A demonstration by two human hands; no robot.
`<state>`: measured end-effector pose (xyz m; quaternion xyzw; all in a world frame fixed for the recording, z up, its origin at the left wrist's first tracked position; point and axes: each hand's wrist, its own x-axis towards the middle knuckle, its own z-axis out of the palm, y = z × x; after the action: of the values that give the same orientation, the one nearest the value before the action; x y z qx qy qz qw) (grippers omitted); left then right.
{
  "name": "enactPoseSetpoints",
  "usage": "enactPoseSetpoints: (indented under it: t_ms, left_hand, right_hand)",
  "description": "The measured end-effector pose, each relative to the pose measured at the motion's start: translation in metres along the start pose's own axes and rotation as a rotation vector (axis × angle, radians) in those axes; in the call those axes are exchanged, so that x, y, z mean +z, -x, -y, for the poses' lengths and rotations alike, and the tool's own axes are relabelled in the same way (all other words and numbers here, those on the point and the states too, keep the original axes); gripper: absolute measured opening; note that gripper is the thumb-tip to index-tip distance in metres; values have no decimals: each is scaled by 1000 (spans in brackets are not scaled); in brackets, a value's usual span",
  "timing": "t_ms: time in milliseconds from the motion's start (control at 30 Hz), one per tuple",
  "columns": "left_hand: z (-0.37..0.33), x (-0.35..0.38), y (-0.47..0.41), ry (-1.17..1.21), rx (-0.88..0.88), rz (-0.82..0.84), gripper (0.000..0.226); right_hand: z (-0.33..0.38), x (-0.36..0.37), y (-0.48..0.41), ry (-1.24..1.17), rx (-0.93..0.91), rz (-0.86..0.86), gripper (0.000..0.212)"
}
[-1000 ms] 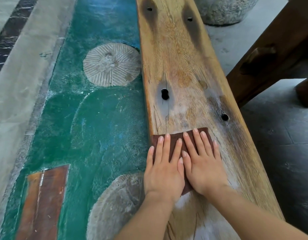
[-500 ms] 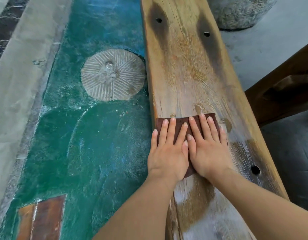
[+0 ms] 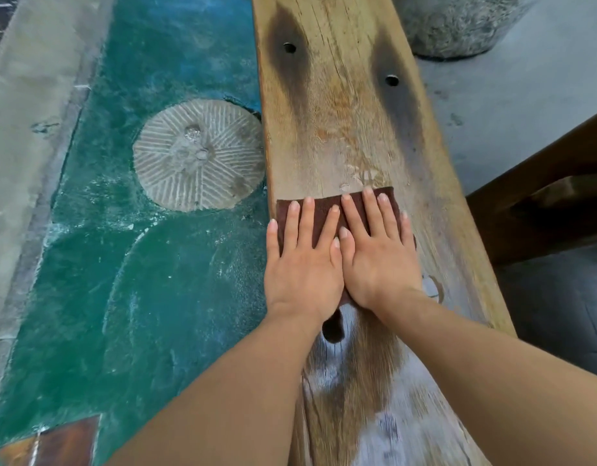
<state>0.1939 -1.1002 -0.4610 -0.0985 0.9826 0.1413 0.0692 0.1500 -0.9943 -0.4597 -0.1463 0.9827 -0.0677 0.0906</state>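
Cloth (image 3: 320,205) (brown) under both hands

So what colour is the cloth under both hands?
The cloth is plain reddish brown, head view.

The cloth (image 3: 324,204) lay across the plank (image 3: 341,129), under the left hand (image 3: 304,264) and, at its 3 o'clock, the right hand (image 3: 377,257). From the cloth, a millstone (image 3: 198,154) lay at 10 o'clock beside the plank, a stone tub (image 3: 458,25) at 1 o'clock, a wooden beam (image 3: 542,210) at 3 o'clock.
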Motion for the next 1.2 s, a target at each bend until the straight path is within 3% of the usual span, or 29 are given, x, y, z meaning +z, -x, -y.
enactPoseSetpoints:
  t_ms: [367,700,867,1200]
  left_hand:
    - [7,-17,-124,-1,85,-23,52]
    - [3,-19,-138,11,64,0,52]
    - [-25,-10,-119,44,19,24,52]
    - [-85,20,-11,74,187,76,52]
  right_hand:
    - [-4,-18,-115,12,53,-13,54]
    - [-6,-19,-129,-12,78,11,53]
    - [-31,-21,-106,-16,61,22,52]
    - [-81,-24,25,13,214,81,53]
